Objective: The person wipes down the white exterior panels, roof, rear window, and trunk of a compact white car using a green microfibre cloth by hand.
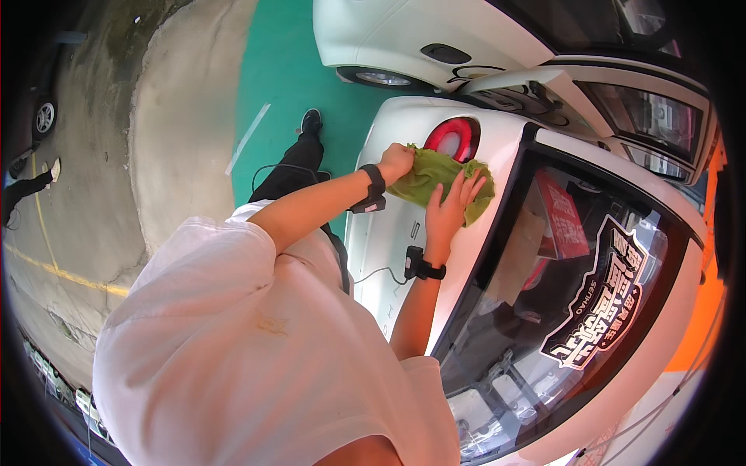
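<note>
A green cloth [428,177] lies spread on the white rear body panel [379,244] of a vehicle, just beside its round red tail light [453,138]. My left hand [398,161] grips one end of it, fingers curled round the fabric. Toward the other end, my right hand [450,204] rests flat on top with its fingers spread; some cloth bunches up at its fingertips. Whether those fingertips pinch the fabric is hard to see. Both wrists wear black straps with small boxes.
The dark rear window [513,338], bearing a sticker with writing, slopes up beside my right arm. Another white vehicle [384,35] stands close by. A thin cable [376,271] runs from my right wrist. Green floor [280,64] meets concrete [186,128]; a person's leg [29,189] shows far left.
</note>
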A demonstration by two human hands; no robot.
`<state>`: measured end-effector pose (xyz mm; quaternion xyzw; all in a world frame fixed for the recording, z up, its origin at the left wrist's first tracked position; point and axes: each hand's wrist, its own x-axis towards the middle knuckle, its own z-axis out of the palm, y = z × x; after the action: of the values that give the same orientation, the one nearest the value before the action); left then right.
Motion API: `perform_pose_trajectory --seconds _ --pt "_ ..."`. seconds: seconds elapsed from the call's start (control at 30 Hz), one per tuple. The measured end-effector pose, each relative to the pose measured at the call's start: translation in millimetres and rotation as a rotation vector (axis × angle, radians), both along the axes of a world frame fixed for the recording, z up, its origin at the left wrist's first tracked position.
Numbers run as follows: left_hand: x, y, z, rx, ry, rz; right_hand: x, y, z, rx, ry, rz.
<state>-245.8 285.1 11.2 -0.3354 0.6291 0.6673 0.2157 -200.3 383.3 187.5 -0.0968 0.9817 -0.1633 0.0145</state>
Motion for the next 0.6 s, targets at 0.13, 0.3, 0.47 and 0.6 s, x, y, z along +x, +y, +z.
perform_pose_trajectory --seconds 0.13,0.3,0.47,0.6 --pt "12.7 -102.3 101.9 -0.178 0.396 -0.033 6.0 -8.6 -6.4 -0.132 0.096 -0.142" --pt "-13.2 -205.9 178.0 -0.198 0.87 0.122 -25.0 -107.8 36.9 -0.27 -0.069 -0.264" --pt "-80.6 -295.6 222.4 -0.364 1.089 0.146 -102.1 -210.9 89.0 -0.396 0.128 -0.323" --pt "-162.3 -363.6 287.4 -0.302 1.249 0.187 -179.6 -285.1 156.2 -0.456 0.328 -0.311"
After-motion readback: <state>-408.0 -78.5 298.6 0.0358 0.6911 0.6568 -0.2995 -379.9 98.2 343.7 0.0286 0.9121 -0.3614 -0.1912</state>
